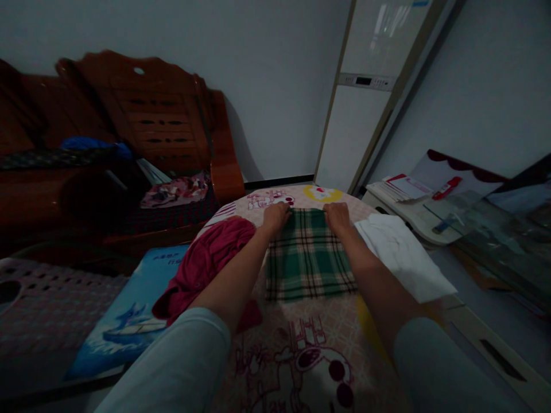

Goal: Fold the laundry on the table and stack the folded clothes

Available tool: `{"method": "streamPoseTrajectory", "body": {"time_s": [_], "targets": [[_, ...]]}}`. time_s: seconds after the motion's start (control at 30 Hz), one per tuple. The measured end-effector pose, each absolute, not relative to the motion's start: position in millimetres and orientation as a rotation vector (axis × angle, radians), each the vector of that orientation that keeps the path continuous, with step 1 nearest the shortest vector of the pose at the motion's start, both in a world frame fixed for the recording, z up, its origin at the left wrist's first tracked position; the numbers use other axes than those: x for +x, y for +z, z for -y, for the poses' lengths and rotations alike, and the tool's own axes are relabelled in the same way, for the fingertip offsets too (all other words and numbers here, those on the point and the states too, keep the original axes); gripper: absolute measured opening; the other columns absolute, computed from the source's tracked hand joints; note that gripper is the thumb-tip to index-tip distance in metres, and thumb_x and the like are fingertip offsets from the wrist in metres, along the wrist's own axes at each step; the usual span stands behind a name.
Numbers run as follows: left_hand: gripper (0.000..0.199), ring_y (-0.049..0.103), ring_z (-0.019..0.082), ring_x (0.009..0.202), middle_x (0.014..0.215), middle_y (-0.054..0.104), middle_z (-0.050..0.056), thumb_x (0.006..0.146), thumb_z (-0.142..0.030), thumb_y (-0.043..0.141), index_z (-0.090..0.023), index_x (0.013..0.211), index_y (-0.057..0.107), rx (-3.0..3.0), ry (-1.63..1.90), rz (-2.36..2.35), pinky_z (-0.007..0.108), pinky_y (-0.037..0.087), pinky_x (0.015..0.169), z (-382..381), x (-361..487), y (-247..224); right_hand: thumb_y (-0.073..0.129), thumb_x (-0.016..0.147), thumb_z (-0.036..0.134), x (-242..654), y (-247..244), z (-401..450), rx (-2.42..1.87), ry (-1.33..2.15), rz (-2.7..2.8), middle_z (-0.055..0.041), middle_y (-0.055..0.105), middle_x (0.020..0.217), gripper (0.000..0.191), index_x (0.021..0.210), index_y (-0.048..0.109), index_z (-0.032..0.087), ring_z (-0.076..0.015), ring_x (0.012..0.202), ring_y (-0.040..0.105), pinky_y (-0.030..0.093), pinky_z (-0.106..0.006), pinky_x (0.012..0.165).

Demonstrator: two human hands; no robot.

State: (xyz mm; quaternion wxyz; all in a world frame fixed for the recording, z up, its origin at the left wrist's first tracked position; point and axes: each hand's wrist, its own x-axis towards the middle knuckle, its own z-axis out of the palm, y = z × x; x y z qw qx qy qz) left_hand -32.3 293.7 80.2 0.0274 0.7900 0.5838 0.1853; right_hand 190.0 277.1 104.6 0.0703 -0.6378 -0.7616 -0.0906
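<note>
A green plaid cloth [307, 258], which looks like a folded garment, lies flat on a round table with a pink patterned cover [275, 321]. At its far left corner, my left hand [276, 217] pinches the edge. My right hand [338, 217] grips the far right corner in the same way. Left of the cloth sits a crumpled dark red garment [210, 255], partly behind my left forearm. On the right, a folded white cloth [400, 249] reaches past the table's edge.
A blue printed board [133, 310] juts out at the left, near a woven plastic seat [64, 304]. Behind stands a carved wooden bench [150, 115] with cloths on it. A tall white air conditioner [361, 109] and a side cabinet with papers [404, 186] are at the right.
</note>
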Motion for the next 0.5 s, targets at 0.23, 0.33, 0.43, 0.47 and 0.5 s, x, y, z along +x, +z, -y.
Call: {"method": "streamPoseTrajectory", "body": {"time_s": [0.23,0.33,0.43,0.47,0.5], "targets": [[0.046,0.04,0.03,0.139,0.147,0.047,0.018,0.094,-0.026,0.051,-0.016,0.14,0.048,2.468,0.691,-1.585,0.054,0.027,0.116,-241,-17,13,0.049,0.093,0.02,184,23,-240,-1.757,-0.129,2.378,-0.0172,0.048,0.146,0.038,0.129,0.06,0.016,-0.0314,0.13,0.045,0.03,-0.048,0.109],[0.053,0.036,0.031,0.142,0.152,0.041,0.018,0.096,-0.036,0.049,-0.017,0.145,0.042,2.513,0.544,-1.452,0.055,0.026,0.116,-215,-17,-6,0.046,0.096,0.029,193,-8,-225,-1.699,-0.034,2.382,-0.0154,0.048,0.147,0.043,0.136,0.055,0.019,-0.0306,0.134,0.043,0.033,-0.048,0.109],[0.052,0.031,0.033,0.144,0.155,0.037,0.016,0.097,-0.039,0.047,-0.022,0.146,0.042,2.554,0.413,-1.445,0.059,0.022,0.116,-209,-16,-8,0.048,0.096,0.033,200,-21,-220,-1.684,-0.023,2.33,-0.014,0.046,0.15,0.045,0.139,0.053,0.02,-0.0296,0.138,0.041,0.031,-0.05,0.112],[0.052,0.031,0.033,0.145,0.155,0.036,0.015,0.097,-0.039,0.048,-0.023,0.146,0.042,2.551,0.389,-1.451,0.059,0.022,0.116,-210,-16,-5,0.048,0.095,0.032,201,-21,-218,-1.678,-0.011,2.312,-0.0137,0.046,0.149,0.045,0.138,0.054,0.02,-0.0293,0.138,0.041,0.031,-0.05,0.112],[0.052,0.031,0.033,0.145,0.155,0.036,0.016,0.097,-0.038,0.048,-0.022,0.146,0.042,2.537,0.375,-1.458,0.059,0.022,0.116,-210,-16,-2,0.049,0.095,0.032,203,-19,-217,-1.67,0.008,2.29,-0.0138,0.048,0.148,0.044,0.136,0.056,0.019,-0.0289,0.138,0.041,0.032,-0.05,0.112]]}}
